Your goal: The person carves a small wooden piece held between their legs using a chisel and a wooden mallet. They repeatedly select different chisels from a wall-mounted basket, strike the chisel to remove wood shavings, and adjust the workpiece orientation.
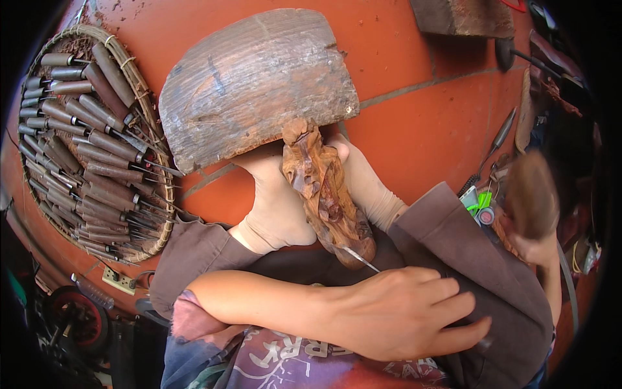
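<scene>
Left hand grips thin steel chisel against brown carved wooden figure; right hand clutches blurred round wooden mallet.

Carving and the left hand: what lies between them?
In the head view, only a thin metal chisel spans the gap. It runs from under the left hand up to the lower end of the carving, its tip on the wood.
</scene>
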Demonstrator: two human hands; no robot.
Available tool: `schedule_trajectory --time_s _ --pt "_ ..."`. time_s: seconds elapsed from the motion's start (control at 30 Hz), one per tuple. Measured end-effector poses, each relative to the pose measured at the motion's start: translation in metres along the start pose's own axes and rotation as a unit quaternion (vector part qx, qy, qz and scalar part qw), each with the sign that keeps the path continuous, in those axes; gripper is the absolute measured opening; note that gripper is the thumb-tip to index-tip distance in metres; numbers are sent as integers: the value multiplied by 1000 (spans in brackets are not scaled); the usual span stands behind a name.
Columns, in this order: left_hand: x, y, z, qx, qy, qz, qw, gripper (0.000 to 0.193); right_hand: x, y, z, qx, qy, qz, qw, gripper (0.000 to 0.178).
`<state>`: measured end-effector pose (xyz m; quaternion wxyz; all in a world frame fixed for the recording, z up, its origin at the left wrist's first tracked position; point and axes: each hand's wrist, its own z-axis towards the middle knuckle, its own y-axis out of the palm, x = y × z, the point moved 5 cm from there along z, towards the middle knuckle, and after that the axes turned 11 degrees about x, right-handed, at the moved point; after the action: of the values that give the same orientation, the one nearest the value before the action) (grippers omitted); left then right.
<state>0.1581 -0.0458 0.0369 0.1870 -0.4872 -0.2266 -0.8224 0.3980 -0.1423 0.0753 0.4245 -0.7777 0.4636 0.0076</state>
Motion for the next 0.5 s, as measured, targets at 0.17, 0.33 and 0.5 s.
schedule_trajectory --time_s 0.17,0.33,0.5 --pt "-5 -8 -6 -13 -28 -119 992 36 -11 11 12 -70 -176 -56 980 49" --pt "-20 -24 -8 -56 1 -114 992 28 -23 17 24 -42 -219 -64 973 47" --pt "-26 -28 -16 -29 -26 -137 990 30 -34 18 28 -45 -220 -95 970 48"
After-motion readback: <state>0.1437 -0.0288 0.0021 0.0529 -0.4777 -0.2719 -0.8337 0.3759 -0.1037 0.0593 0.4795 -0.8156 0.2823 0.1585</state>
